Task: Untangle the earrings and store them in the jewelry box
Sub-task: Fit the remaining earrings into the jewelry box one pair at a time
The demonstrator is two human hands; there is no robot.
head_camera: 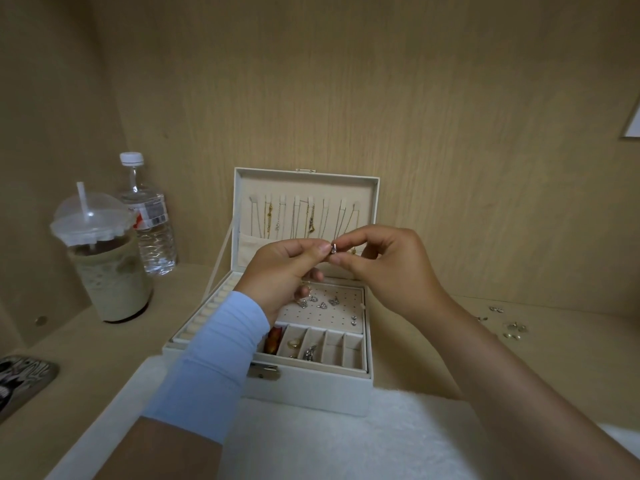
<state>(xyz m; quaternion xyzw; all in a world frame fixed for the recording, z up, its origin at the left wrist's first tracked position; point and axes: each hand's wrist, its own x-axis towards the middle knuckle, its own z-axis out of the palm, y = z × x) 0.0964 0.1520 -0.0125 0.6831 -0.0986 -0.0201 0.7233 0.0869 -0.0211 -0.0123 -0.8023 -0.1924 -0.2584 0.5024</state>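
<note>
One small silver earring (333, 249), pinched by the fingers (313, 250) of left hand (284, 268) and right hand (384, 268) together, above the open white cream-lined jewelry box (311, 393); silver stud earrings (318, 303) on its perforated panel below the fingers, loose earrings (509, 325) on the wooden surface (433, 341) to their right.

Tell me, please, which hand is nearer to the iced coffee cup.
Left. The left hand is right of the iced coffee cup, above the jewelry box; the right hand is farther right. Both pinch an earring.

Left hand (287, 271) and right hand (388, 268) raised mid-scene, fingertips meeting, both pinching one earring (334, 249).
</note>
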